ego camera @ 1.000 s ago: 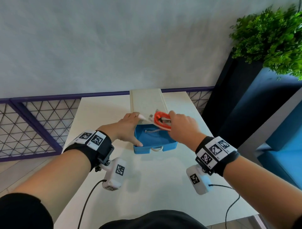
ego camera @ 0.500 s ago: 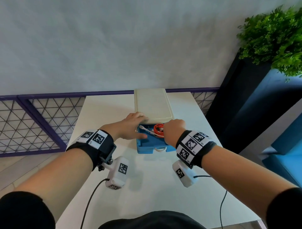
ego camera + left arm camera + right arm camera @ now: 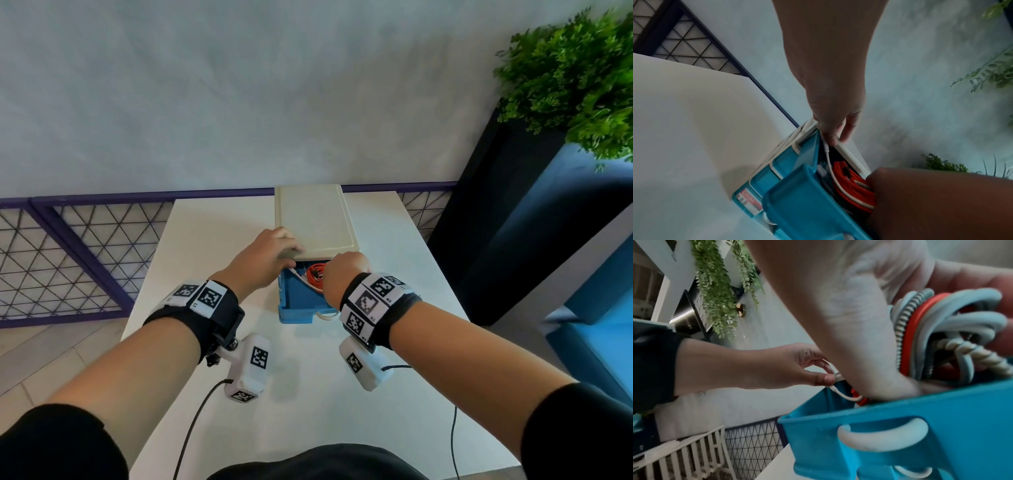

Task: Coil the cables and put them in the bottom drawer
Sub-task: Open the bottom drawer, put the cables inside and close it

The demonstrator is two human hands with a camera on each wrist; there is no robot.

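A blue drawer (image 3: 297, 310) stands pulled out of a white drawer unit (image 3: 315, 219) on the table. My right hand (image 3: 346, 274) reaches down into it and grips a coil of red, white and grey cables (image 3: 941, 318), which sits low inside the drawer (image 3: 797, 203). The red loops (image 3: 315, 274) show beside my knuckles. My left hand (image 3: 270, 257) is at the unit's front left corner and pinches the white cable's plug end (image 3: 838, 376) between thumb and finger. That white cable (image 3: 830, 164) runs down from it into the coil (image 3: 851, 183).
The unit stands at the far middle of a white table (image 3: 212, 274). A purple mesh railing (image 3: 68, 253) lies behind and to the left. A dark planter with a green plant (image 3: 565, 68) rises on the right. The drawer front carries a white handle (image 3: 879, 438).
My right hand has lowered the cable coil from above the drawer down into it. My left hand has moved from the drawer's left rim up to the unit's front corner.
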